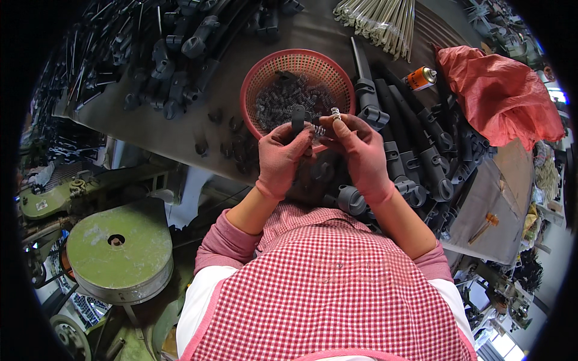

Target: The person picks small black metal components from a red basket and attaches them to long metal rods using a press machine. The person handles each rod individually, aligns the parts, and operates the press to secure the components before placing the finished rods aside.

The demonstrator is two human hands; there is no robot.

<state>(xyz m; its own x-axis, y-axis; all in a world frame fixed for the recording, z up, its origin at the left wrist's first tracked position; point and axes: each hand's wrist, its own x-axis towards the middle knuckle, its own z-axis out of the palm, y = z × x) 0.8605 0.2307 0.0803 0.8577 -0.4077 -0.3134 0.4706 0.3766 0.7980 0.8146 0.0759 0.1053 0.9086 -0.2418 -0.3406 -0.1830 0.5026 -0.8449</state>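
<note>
Both hands wear thin pinkish gloves and meet over the near rim of a red plastic basket point(248, 99). A small black plastic part point(298, 118) stands up from my left hand point(280, 157), pinched between thumb and fingers. My right hand point(362, 155) grips a silvery coil spring point(336, 113) between thumb and forefinger. Another coil spring point(319, 130) shows between the two hands; which hand bears it I cannot tell. Inside the basket lies a heap of loose coil springs point(283, 99).
Black tubular parts point(415, 144) crowd the right, beside an orange spray can point(421, 78) and a red plastic bag point(490, 90). More black parts point(174, 72) pile at far left. Metal rods point(385, 24) lie at the back. Green machinery point(117, 246) stands left, below the table point(162, 129).
</note>
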